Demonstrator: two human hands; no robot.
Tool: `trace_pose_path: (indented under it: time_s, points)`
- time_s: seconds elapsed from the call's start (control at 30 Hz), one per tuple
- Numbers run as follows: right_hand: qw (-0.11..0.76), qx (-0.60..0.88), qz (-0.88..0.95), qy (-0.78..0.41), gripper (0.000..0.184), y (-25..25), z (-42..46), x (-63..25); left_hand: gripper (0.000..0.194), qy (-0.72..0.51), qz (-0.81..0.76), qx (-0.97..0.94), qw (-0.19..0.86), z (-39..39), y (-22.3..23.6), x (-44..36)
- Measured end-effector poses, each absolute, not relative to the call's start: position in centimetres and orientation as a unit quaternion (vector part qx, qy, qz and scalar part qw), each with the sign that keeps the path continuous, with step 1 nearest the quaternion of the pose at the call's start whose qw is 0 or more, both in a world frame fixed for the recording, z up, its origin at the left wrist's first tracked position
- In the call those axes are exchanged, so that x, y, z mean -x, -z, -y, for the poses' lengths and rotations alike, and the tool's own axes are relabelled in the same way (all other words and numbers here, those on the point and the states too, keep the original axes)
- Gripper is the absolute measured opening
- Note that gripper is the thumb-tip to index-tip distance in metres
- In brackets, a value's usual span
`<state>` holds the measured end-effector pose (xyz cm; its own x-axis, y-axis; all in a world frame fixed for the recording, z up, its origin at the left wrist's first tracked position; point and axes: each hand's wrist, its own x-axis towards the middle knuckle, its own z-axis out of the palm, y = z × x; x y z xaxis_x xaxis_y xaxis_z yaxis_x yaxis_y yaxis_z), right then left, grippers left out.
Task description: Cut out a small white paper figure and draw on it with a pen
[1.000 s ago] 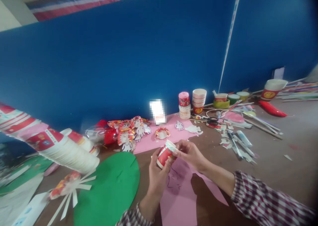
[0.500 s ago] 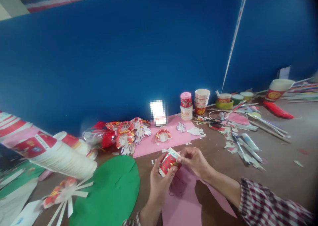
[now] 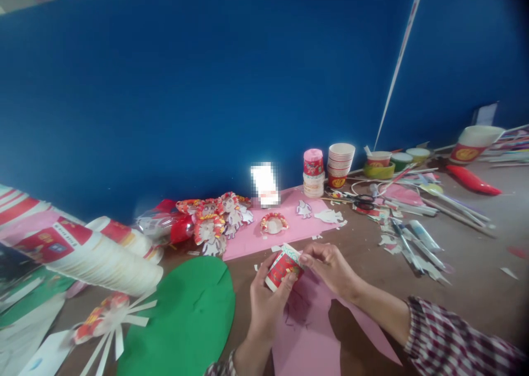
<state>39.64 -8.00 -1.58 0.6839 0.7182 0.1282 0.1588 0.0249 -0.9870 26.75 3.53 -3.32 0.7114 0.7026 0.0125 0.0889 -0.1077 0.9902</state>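
Blue flat partition (image 3: 206,89) backs a brown tabletop (image 3: 479,288). Toward six o'clock, the left hand (image 3: 264,304) grips a small red-and-white paper cup (image 3: 283,270), its thumb hiding part, while the right hand (image 3: 333,268) pinches the rim, exact contact obscured. At the cup's eight o'clock, a round green sheet (image 3: 177,315) is cut off below; at twelve, a bright white rectangle (image 3: 265,184) is pixelated

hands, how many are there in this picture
2: the left hand holds the red cup; the right hand has its fingers at the cup's upper right edge. Some fingers are partly hidden.
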Motion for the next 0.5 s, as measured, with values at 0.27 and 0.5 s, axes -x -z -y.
trace_pose_path:
  time_s: [0.27, 0.5]
  points:
    - [0.573, 0.709, 0.372, -0.177, 0.035, 1.61, 8.04, -39.48, 0.055, -0.261, -0.294, -0.737, 0.549, -3.34, 2.69, -26.80]
    - [0.596, 0.685, 0.369, -0.196, 0.031, 1.53, 8.03, -39.38, 0.055, -0.273, -0.294, -0.752, 0.523, -3.42, 2.65, -26.73]
